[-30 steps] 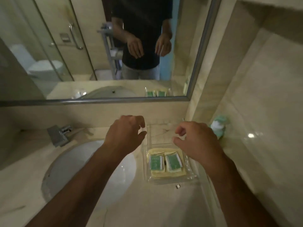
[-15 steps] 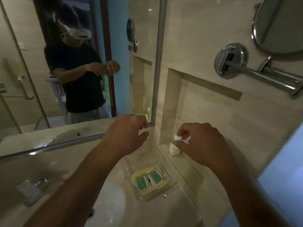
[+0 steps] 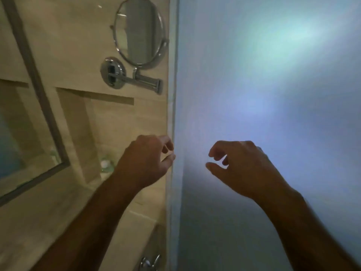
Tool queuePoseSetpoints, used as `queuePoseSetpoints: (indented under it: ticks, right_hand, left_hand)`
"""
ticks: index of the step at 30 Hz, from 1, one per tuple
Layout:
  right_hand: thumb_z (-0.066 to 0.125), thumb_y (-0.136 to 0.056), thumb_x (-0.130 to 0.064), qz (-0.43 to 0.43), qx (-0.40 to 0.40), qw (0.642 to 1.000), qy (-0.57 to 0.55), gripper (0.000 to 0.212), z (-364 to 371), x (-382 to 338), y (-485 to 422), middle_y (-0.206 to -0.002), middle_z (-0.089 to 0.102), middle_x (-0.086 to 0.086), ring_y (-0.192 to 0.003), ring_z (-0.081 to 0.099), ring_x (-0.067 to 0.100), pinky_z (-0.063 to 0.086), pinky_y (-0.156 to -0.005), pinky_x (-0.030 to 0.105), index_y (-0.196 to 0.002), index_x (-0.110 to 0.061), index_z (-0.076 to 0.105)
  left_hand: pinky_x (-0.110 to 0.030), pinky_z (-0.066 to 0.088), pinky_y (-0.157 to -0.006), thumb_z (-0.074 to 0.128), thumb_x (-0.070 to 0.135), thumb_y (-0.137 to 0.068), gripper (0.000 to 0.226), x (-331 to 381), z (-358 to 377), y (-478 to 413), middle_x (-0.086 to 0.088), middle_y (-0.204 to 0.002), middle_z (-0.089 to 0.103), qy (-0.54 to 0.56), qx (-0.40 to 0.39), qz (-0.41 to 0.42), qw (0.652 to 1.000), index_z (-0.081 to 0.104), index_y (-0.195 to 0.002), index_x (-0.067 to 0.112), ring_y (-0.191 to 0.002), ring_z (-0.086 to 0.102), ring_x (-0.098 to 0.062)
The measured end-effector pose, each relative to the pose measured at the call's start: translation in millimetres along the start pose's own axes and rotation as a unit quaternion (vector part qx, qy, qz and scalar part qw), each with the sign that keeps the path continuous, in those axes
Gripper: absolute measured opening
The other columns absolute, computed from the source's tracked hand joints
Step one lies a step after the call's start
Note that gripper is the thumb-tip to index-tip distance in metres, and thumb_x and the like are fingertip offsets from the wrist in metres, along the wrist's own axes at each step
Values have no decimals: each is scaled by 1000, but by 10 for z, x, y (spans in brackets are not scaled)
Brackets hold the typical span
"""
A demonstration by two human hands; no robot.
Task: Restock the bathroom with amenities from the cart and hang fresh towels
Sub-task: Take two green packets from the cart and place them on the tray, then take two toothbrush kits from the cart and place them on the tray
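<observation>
My left hand (image 3: 144,161) and right hand (image 3: 240,169) hang loosely curled and hold nothing. A small bottle (image 3: 105,165) sits in the wall niche (image 3: 109,122), far left. I think I must fetch more from the cart next; I see no cart here.

Beige stone tile wall (image 3: 82,36) fills the left half of the frame. A round chrome swing-arm mirror (image 3: 139,31) hangs at upper centre, its folding arm (image 3: 144,81) running to a round wall mount (image 3: 112,72). Below it a recessed niche (image 3: 105,124) is cut into the tile. A framed wall mirror (image 3: 21,122) slants along the left edge. The right half is a frosted bluish glass panel (image 3: 273,85), glowing brightest at upper right.
</observation>
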State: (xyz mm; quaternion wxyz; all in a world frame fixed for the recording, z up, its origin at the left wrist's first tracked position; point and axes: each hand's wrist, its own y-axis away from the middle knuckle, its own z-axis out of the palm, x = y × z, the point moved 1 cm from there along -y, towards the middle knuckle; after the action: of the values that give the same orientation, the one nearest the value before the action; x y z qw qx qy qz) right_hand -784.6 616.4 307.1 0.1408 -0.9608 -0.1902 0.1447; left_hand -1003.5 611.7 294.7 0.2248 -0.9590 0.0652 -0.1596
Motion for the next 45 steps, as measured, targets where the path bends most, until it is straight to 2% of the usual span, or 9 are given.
queuePoseSetpoints:
  ticks: [6,10,13,15,17,24,33,39,45]
  right_hand:
    - [66,-90,-54,150,61,984,69,30,-846,1209,1128,-107,70,-18,-93,67,7,54,-93,34,-115,-36,66]
    - [67,-91,-52,250,76,959,108,31,-1471,1988,2187,-106,71,-16,-89,67,8,57,-87,32,-115,-34,67]
    - [71,-90,-48,315,94,936,128,28,-1910,2412,2983,-101,71,-14,-84,66,8,55,-79,30,-113,-33,68]
    - [70,-90,-50,354,102,917,153,28,-2176,2658,3506,-101,70,-15,-83,65,6,53,-76,29,-112,-33,67]
    - [68,-90,-52,391,114,896,176,30,-2432,2866,3992,-102,70,-15,-87,65,7,57,-82,35,-113,-33,66]
    - [72,-83,-49,528,169,801,226,22,-3070,3281,5537,-89,73,-9,-86,69,21,60,-79,42,-97,-32,69]
    - [67,-86,-45,708,150,648,237,17,-3101,3390,6974,-97,71,-5,-91,68,26,60,-76,42,-100,-35,66]
    - [68,-91,-38,788,142,549,241,26,-3014,3342,7524,-107,73,-4,-94,67,22,59,-79,37,-116,-28,67]
    - [65,-94,-33,830,139,477,251,24,-2731,3300,7910,-110,71,-6,-94,66,16,57,-76,33,-117,-25,66]
  left_hand:
    - [-31,57,-85,72,37,-89,19,1665,482,-186,10,-95,72,105,6,127,986,69,-105,27,-81,65,-7]
    - [-31,58,-85,70,37,-90,12,3028,814,-18,19,-91,67,188,-36,211,959,66,-100,32,-84,66,-3]
    - [-31,59,-81,72,34,-88,10,4013,1002,215,17,-87,69,241,-42,267,932,67,-96,31,-82,69,-3]
    - [-31,58,-81,73,33,-88,11,4663,1091,411,16,-87,70,260,-55,309,913,67,-97,30,-82,69,-5]
    - [-32,58,-82,73,33,-88,12,5280,1150,589,15,-86,69,271,-69,348,895,68,-97,29,-81,68,-7]
    - [-36,59,-82,70,34,-90,16,7108,1344,1249,12,-89,70,316,-140,485,803,69,-104,26,-80,67,-6]
    - [-39,59,-76,74,24,-86,8,8621,1677,2313,10,-76,67,371,-210,604,673,70,-93,23,-76,66,-15]
    - [-41,59,-79,71,30,-88,12,9323,1910,2957,13,-82,66,371,-257,683,574,67,-100,27,-80,65,-12]
    - [-45,58,-84,69,31,-90,16,9669,2149,3530,3,-95,71,377,-303,722,495,68,-104,24,-91,67,-20]
